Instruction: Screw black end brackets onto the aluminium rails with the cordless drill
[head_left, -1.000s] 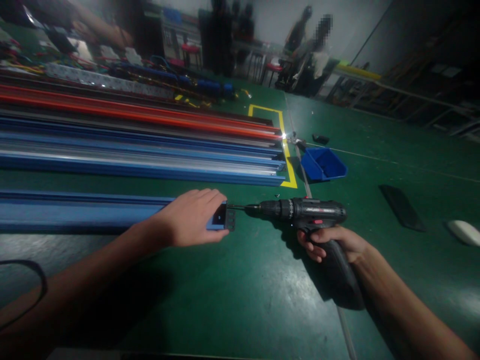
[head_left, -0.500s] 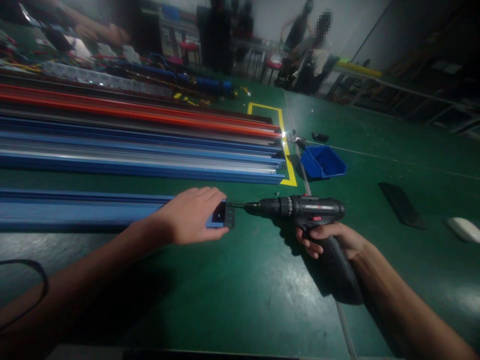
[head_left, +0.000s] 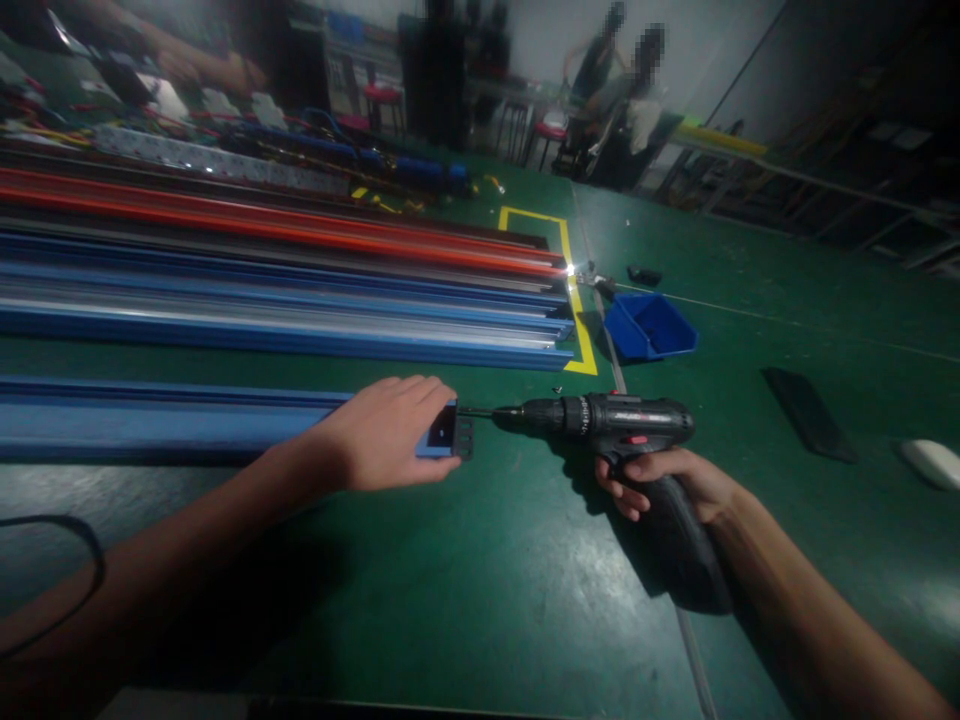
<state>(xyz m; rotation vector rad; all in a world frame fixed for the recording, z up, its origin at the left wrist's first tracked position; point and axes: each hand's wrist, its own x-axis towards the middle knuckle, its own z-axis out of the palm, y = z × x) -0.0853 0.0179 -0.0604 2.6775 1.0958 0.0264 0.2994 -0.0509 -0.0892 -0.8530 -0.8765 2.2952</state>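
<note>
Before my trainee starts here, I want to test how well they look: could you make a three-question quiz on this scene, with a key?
1. What does the left hand hold?

2. True or false: the drill is in the right hand.

3. What colour is the open bin lying beyond the drill?
A) Red
B) Yellow
C) Blue

Key:
1. The end of a blue rail, near its black end piece.
2. True; the fingers wrap around its handle.
3. C
</note>
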